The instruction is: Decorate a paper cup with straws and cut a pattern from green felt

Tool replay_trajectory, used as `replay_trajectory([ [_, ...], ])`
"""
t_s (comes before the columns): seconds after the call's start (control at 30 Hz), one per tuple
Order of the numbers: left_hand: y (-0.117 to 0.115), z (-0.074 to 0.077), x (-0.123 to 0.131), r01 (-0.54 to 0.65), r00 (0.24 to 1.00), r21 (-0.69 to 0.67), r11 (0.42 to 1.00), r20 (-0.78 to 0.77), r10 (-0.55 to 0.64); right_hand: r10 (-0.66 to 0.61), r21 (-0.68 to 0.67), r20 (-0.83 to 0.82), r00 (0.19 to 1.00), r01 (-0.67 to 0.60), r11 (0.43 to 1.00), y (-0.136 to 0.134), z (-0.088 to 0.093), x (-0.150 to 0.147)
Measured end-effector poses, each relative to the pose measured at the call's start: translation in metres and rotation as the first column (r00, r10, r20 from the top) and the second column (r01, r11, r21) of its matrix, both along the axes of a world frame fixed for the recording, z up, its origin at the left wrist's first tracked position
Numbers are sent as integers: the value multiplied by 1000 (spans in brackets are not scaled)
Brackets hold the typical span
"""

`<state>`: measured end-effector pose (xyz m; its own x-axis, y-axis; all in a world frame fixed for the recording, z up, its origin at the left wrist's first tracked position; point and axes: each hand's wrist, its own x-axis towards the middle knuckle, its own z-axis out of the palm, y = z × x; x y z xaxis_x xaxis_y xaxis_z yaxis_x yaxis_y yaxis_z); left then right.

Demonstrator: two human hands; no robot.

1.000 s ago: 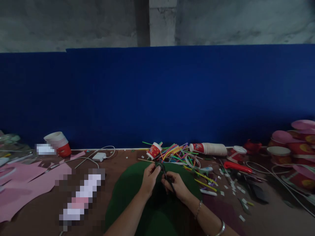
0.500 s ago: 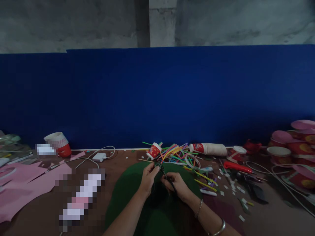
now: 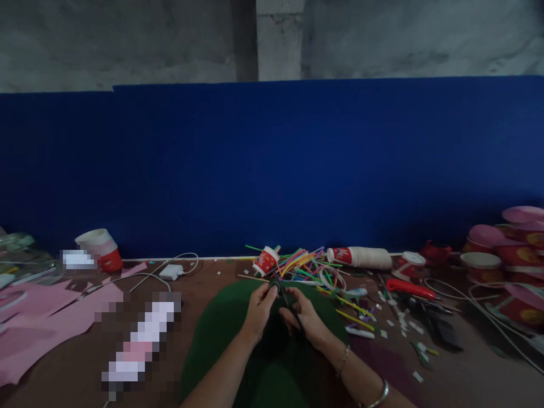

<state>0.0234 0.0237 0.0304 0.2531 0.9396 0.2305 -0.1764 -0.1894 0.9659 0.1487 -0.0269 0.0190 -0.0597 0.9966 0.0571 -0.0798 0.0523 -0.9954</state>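
My left hand is closed, thumb and fingers pinching a small dark green piece that looks curled; its exact shape is too dark to make out. My right hand is wrapped round the black handles of a pair of scissors. The scissor blades point up and left, right against the piece at the left fingertips. Both hands are over a large dark green sheet on the brown table. Just beyond them a red paper cup lies tilted, beside a heap of colourful thin sticks.
A stack of paper cups lies on its side at the back. To the right are a red-handled tool, white paper scraps and red cups. Pink sheets and a white charger with its cable lie left. A blue panel stands behind.
The right fingers and scissor handles have shifted slightly, and the blades have come closer to the left fingertips. The left hand has barely moved; the things on the table stay put.
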Motion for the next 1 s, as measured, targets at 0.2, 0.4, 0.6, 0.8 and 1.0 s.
replay_trajectory([
  [0.2, 2, 4, -4, 35, 999, 4, 999, -18, -35, -27, -22, 31, 999, 28, 999, -2, 5, 0],
  [0.4, 0, 9, -3, -12, 999, 49, 999, -39, 14, -25, -36, 34, 999, 26, 999, -1, 4, 1],
  [0.6, -2, 6, 1, -99, 995, 41, 994, -30, 100, -53, -31, 38, 998, 54, 998, 1, 0, 1],
  [0.8, -1, 2, 0, -84, 995, 59, 995, -42, 87, -25, -23, 23, 999, 26, 999, 0, 0, 2],
  [1.0, 0, 3, -1, -42, 996, 79, 996, -80, 49, -25, -13, 14, 1000, 25, 1000, -1, 1, 1],
])
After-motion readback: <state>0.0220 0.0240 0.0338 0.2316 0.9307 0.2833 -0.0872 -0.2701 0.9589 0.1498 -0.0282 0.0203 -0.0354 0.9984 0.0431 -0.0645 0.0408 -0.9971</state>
